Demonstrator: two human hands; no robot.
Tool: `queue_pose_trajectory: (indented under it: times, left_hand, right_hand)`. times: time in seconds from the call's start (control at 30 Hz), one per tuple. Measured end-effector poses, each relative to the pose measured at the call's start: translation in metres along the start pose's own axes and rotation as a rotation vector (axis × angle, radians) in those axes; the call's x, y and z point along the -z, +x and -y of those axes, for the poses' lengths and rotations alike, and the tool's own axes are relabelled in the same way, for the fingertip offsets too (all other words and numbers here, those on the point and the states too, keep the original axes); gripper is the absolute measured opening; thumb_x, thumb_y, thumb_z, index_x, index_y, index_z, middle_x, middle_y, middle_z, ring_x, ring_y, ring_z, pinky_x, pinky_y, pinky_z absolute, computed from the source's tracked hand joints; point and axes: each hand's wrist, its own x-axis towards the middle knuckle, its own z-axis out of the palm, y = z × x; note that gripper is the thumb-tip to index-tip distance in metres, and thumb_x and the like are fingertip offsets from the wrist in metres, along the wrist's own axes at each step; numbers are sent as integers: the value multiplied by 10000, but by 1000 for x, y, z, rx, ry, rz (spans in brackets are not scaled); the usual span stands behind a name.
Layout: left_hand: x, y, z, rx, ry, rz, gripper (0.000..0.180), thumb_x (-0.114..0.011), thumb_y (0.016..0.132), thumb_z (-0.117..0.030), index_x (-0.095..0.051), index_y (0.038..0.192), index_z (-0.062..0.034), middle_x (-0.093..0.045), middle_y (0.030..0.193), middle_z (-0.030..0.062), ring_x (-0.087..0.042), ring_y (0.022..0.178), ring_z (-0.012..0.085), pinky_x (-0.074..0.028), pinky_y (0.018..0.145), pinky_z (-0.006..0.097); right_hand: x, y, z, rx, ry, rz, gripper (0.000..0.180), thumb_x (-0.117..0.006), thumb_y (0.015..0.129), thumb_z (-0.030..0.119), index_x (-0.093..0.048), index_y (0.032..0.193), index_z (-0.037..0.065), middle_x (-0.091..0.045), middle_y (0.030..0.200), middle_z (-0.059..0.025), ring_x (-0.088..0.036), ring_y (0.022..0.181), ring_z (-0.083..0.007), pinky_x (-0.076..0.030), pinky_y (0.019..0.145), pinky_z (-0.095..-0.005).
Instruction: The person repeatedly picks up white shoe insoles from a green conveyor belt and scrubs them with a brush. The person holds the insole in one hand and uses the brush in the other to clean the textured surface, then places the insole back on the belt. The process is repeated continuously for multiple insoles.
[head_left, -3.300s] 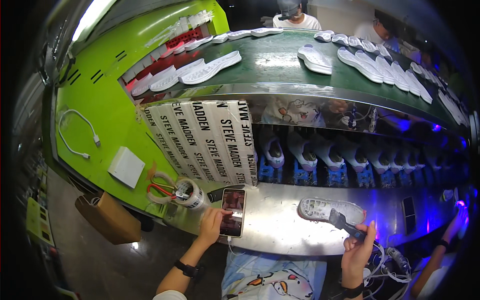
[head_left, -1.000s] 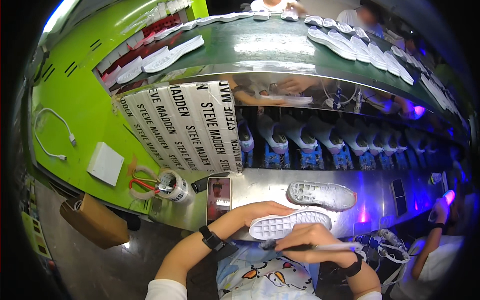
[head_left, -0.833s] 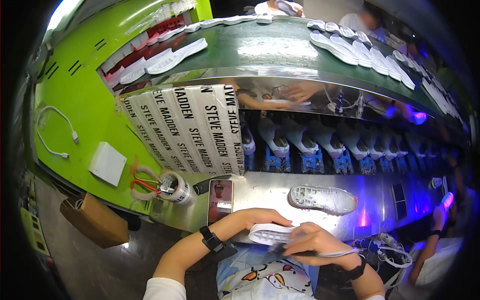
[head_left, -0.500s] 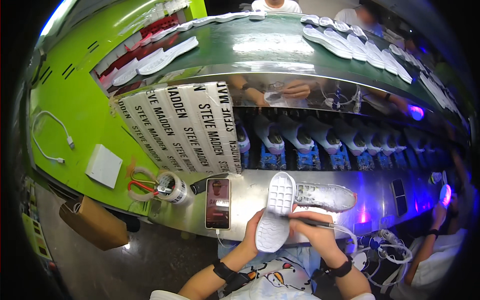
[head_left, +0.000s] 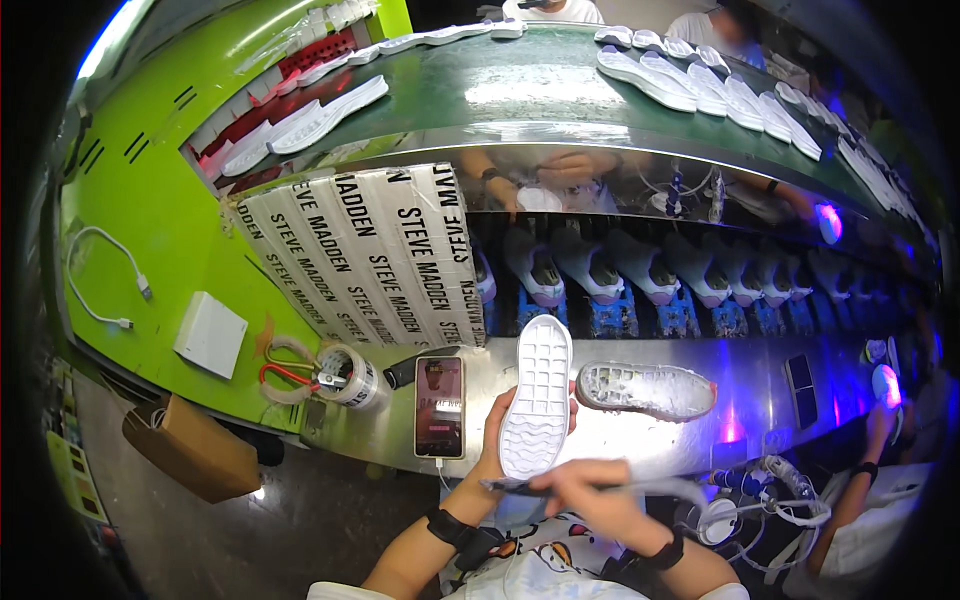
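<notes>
A white shoe sole (head_left: 535, 400), tilted upright with its gridded and wavy face toward me, is held by my left hand (head_left: 492, 430). The fingers wrap behind it, and fingertips show at its right edge. My right hand (head_left: 595, 500), partly smeared by motion, grips a dark-handled brush (head_left: 515, 486) just under the sole's lower end. Whether the brush touches the sole I cannot tell. A pale tube (head_left: 680, 488) trails rightward from the brush. To the right of the held sole, a grey, smeared sole-shaped piece (head_left: 648, 390) with a gridded hollow lies on the metal bench (head_left: 740, 370).
On the left stand a phone (head_left: 439, 408), a tape roll (head_left: 350, 378) with scissors, and a printed cardboard panel (head_left: 365, 260). A rack of shoe uppers (head_left: 600, 270) runs under a green conveyor (head_left: 520, 85) carrying white soles. At right, another person's hand (head_left: 882, 420) holds a sole under violet light.
The brush has moved from the middle of the sole down to its lower end. My left hand has shifted the sole slightly left and up, away from the grey piece.
</notes>
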Motion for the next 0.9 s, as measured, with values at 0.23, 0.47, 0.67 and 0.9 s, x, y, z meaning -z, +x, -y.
queue_pose_trajectory:
  times: [0.23, 0.47, 0.67, 0.9]
  left_hand:
    - [-15, -1, -11, 102, 267, 15, 719, -444, 843, -375, -311, 1382, 81, -397, 1377, 284, -507, 1185, 382, -442, 986, 462]
    - [-13, 10, -27, 421, 453, 21, 534, -500, 836, -238, -480, 1243, 107, -594, 1164, 248, -630, 999, 327, -492, 917, 373]
    - [-78, -14, -13, 96, 1129, 149, 389, -470, 892, -151, -532, 1222, 44, -569, 1210, 168, -568, 1097, 243, -431, 965, 320]
    - [-96, -18, -21, 66, 1351, 350, 360, -429, 932, -122, -550, 1252, -11, -485, 1314, 130, -462, 1220, 199, -348, 1021, 294]
  right_hand:
    - [33, 6, -2, -236, 225, 125, 177, -546, 919, 68, -674, 937, -53, -684, 873, -96, -663, 734, -158, -544, 661, -268]
    - [49, 14, 22, 204, -293, 237, 103, -615, 841, 66, -671, 858, -20, -670, 839, -121, -658, 710, -218, -519, 660, -294]
    - [52, 6, 18, 398, -478, 291, 98, -635, 810, 46, -678, 877, -11, -681, 922, -131, -677, 765, -246, -535, 681, -302]
    - [70, 3, 16, 319, -338, 261, 116, -610, 853, 66, -670, 882, -28, -660, 888, -132, -660, 755, -220, -533, 694, -292]
